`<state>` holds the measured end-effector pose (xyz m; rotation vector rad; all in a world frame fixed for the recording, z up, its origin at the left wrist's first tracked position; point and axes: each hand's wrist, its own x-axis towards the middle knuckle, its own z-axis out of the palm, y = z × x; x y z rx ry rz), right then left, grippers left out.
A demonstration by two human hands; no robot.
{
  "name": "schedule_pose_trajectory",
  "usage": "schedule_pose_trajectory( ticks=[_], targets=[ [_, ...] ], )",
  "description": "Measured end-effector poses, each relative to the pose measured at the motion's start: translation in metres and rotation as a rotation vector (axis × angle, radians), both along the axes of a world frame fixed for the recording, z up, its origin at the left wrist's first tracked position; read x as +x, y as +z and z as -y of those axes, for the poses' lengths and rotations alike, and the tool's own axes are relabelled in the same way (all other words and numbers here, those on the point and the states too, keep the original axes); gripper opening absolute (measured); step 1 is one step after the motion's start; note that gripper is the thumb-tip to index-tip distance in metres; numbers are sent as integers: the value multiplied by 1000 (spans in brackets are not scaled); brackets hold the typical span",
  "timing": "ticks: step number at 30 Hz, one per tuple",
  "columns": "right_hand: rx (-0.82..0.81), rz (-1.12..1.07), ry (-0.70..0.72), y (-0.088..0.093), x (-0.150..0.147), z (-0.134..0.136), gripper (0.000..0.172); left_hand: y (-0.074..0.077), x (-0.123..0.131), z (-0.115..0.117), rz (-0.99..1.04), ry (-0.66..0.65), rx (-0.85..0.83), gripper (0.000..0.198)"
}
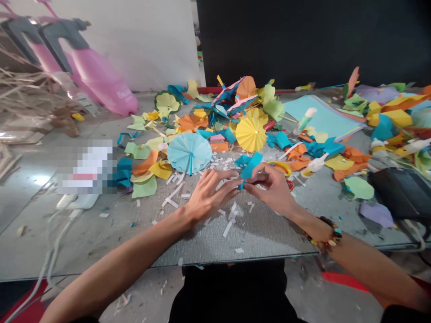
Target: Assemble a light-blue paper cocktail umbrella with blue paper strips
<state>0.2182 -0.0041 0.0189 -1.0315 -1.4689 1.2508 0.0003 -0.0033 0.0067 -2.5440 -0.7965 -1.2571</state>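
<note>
A strip of blue paper (252,166) rises from between my two hands, its lower end rolled small at my fingertips. My left hand (213,190) pinches that lower end from the left. From the other side my right hand (271,186) grips the same strip with thumb and fingers. Just beyond my left hand lies a pleated light-blue paper disc (182,150) with a darker blue stem. A yellow pleated disc (252,134) sits behind the strip. Scissors with a yellow handle (282,168) lie by my right hand, partly hidden.
Coloured paper scraps (144,172) and white clippings (232,220) litter the table. Pink spray bottles (101,80) stand back left, near a blurred-out device with white cables (54,251). A glue bottle (313,166), blue paper sheets (313,112) and a black box (400,193) are right.
</note>
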Motion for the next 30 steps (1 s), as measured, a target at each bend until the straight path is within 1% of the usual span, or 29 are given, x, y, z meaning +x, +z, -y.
schedule_pose_trajectory(
  ticks=[3, 6, 9, 11, 16, 20, 25, 30],
  targets=[
    [41, 29, -20, 2, 0, 2, 36, 1, -1, -2, -38, 8, 69, 28],
    [87, 70, -30, 0, 0, 3, 31, 3, -2, -4, -74, 5, 92, 28],
    [150, 124, -63, -1, -2, 5, 23, 4, -2, -4, -126, 31, 124, 27],
    [191, 160, -73, -2, -3, 7, 21, 5, -2, -3, -156, 46, 140, 26],
    [264, 221, -65, -2, -5, 11, 37, 8, -2, 0, -208, 74, 131, 25],
    [289, 246, -95, -4, -5, 11, 35, 5, -1, 0, -188, 55, 87, 25],
    [286, 252, -70, -3, -4, 12, 36, 0, -2, -3, -105, 22, -10, 23],
    [322, 275, -41, -5, -4, 13, 36, 1, -1, -3, -143, 43, 0, 17]
  ],
)
